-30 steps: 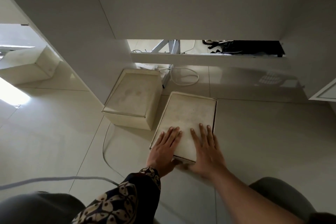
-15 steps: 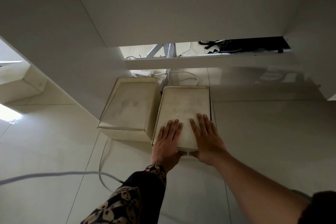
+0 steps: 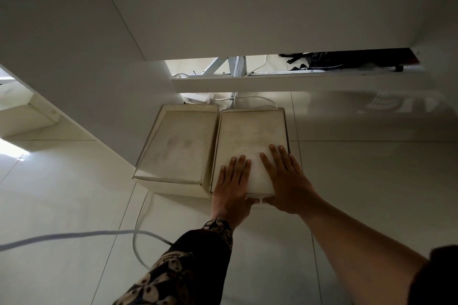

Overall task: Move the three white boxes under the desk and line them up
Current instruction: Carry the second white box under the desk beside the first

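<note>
My left hand (image 3: 231, 189) and my right hand (image 3: 287, 184) lie flat, palms down, on the near end of the lid of the right box (image 3: 251, 141), fingers (image 3: 244, 168) stretched forward and only slightly spread, gripping nothing; my thumbs curl over the box's near edge. Just left of my left fingers sits the left box (image 3: 177, 147), its side touching or almost touching the box under my hands, the 2 in a row under the desk (image 3: 223, 7). Beyond my fingertips a white cable (image 3: 257, 100) curls on the floor (image 3: 371, 193). Far left of my hands, past the desk's side panel, a pale shape may be the third box (image 3: 22, 116); I cannot tell. Another cable (image 3: 74, 235) runs behind my left wrist.
</note>
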